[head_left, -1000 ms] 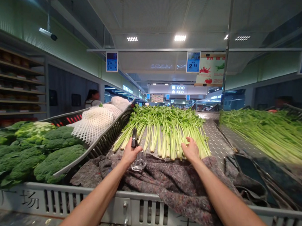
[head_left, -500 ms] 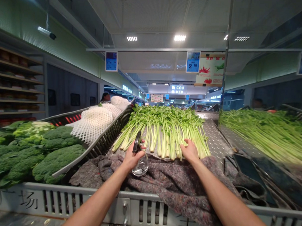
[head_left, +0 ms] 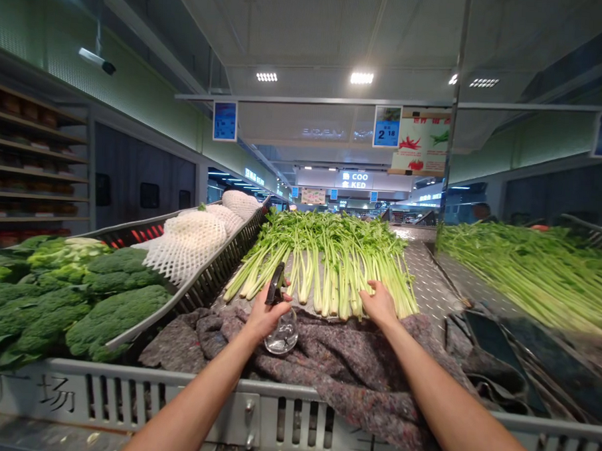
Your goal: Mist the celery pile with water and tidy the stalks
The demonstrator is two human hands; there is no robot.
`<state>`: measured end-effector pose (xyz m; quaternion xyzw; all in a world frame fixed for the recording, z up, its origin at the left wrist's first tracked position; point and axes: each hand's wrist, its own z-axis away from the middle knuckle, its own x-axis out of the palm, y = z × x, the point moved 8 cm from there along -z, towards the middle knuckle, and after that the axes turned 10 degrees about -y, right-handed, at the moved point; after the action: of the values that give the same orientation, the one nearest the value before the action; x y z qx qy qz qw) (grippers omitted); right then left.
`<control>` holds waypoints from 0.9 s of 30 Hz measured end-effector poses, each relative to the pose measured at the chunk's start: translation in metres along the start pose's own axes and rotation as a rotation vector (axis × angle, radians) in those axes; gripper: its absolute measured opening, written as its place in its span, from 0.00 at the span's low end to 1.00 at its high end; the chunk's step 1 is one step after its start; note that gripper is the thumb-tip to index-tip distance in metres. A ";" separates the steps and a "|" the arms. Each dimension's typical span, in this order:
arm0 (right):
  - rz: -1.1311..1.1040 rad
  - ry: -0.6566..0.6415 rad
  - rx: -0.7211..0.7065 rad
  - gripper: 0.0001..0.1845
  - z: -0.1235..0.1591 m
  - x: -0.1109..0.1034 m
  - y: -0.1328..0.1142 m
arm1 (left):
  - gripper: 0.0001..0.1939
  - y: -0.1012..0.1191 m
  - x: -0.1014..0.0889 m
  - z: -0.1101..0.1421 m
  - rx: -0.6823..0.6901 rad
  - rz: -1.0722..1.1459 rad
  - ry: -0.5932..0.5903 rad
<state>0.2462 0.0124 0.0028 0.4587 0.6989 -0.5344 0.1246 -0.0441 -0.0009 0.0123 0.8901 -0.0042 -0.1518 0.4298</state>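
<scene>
My left hand (head_left: 270,314) is wrapped round the neck of a clear spray bottle (head_left: 282,334) with a black trigger head, tilted above a crumpled grey-brown felt blanket (head_left: 320,359). Beyond it celery (head_left: 329,260) is spread in a wide row, pale cut ends toward me and leaves at the back. At the right part of that row is my right hand (head_left: 380,303), its thumb and forefinger apart over the stalk ends. Its other fingers are partly hidden, and whether it touches the stalks I cannot tell for sure.
Broccoli (head_left: 33,307) lies at the left, with net-wrapped produce (head_left: 188,240) behind it. A black slatted divider (head_left: 219,268) separates these from the celery. A mirror (head_left: 529,262) stands at the right. Along the front runs a grey slatted rail (head_left: 174,386).
My left hand has shifted slightly right, and the spray bottle's head now leans more to the right. My right hand has hardly moved. A person in the left background has gone out of sight.
</scene>
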 end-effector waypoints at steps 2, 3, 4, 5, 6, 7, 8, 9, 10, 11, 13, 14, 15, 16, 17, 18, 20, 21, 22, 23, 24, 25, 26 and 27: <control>0.005 0.001 0.010 0.24 0.001 -0.001 0.000 | 0.19 0.002 0.002 0.000 0.009 -0.019 -0.022; 0.005 0.001 0.010 0.24 0.001 -0.001 -0.001 | 0.17 0.004 0.003 0.001 0.019 -0.031 -0.026; 0.005 0.000 0.008 0.24 0.002 -0.001 -0.001 | 0.15 0.006 0.004 0.001 0.028 -0.038 -0.030; 0.004 0.001 0.005 0.24 0.002 -0.001 -0.002 | 0.15 0.008 0.005 0.002 0.033 -0.042 -0.035; 0.004 0.004 0.003 0.24 0.003 -0.001 -0.002 | 0.14 0.010 0.006 0.002 0.036 -0.042 -0.040; 0.004 0.008 0.002 0.24 0.003 -0.002 -0.002 | 0.15 0.011 0.007 0.002 0.038 -0.040 -0.049; 0.005 0.014 0.002 0.24 0.003 -0.002 -0.002 | 0.16 0.012 0.008 0.002 0.040 -0.036 -0.061; 0.007 0.020 0.003 0.23 0.003 -0.002 -0.002 | 0.17 0.012 0.009 0.002 0.044 -0.029 -0.072; 0.009 0.025 0.004 0.23 0.003 -0.002 -0.001 | 0.19 0.012 0.010 0.002 0.047 -0.020 -0.077; 0.011 0.028 0.005 0.23 0.003 -0.003 -0.001 | 0.20 0.012 0.010 0.002 0.049 -0.009 -0.078; 0.014 0.037 0.009 0.23 0.003 -0.004 -0.001 | 0.21 0.008 0.009 0.001 0.039 0.014 -0.067; 0.016 0.043 0.013 0.23 0.003 -0.005 -0.001 | 0.21 0.006 0.008 0.001 0.029 0.023 -0.055; 0.019 0.049 0.020 0.23 0.004 -0.006 -0.001 | 0.21 0.004 0.006 0.000 0.019 0.028 -0.041; 0.022 0.052 0.028 0.24 0.005 -0.008 -0.001 | 0.21 0.002 0.005 0.000 0.010 0.031 -0.026; 0.025 0.051 0.038 0.24 0.005 -0.009 -0.001 | 0.21 0.000 0.003 0.000 0.004 0.031 -0.009; 0.028 0.048 0.049 0.25 0.006 -0.009 -0.002 | 0.21 0.000 0.002 0.001 0.000 0.029 0.007; 0.032 0.036 0.063 0.25 0.007 -0.009 -0.003 | 0.19 -0.001 0.000 0.001 -0.001 0.012 0.022; 0.031 0.030 0.064 0.25 0.008 -0.009 -0.004 | 0.19 0.000 0.000 0.001 0.006 -0.003 0.021; 0.029 0.025 0.061 0.25 0.008 -0.009 -0.005 | 0.18 0.002 0.001 0.000 0.015 -0.020 0.013; 0.026 0.021 0.055 0.24 0.009 -0.008 -0.006 | 0.16 0.004 0.003 -0.001 0.026 -0.036 0.005; 0.024 0.016 0.049 0.24 0.009 -0.007 -0.007 | 0.15 0.006 0.005 -0.003 0.037 -0.048 0.000; 0.023 0.011 0.046 0.24 0.009 -0.006 -0.007 | 0.15 0.009 0.008 -0.005 0.046 -0.054 0.000; 0.023 0.007 0.045 0.24 0.009 -0.006 -0.007 | 0.14 0.011 0.011 -0.007 0.049 -0.051 0.001; 0.024 0.005 0.046 0.24 0.009 -0.005 -0.007 | 0.14 0.014 0.016 -0.010 0.051 -0.040 0.002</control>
<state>0.2408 0.0022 0.0073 0.4711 0.6812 -0.5477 0.1184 -0.0248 -0.0046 0.0246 0.9008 0.0099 -0.1594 0.4039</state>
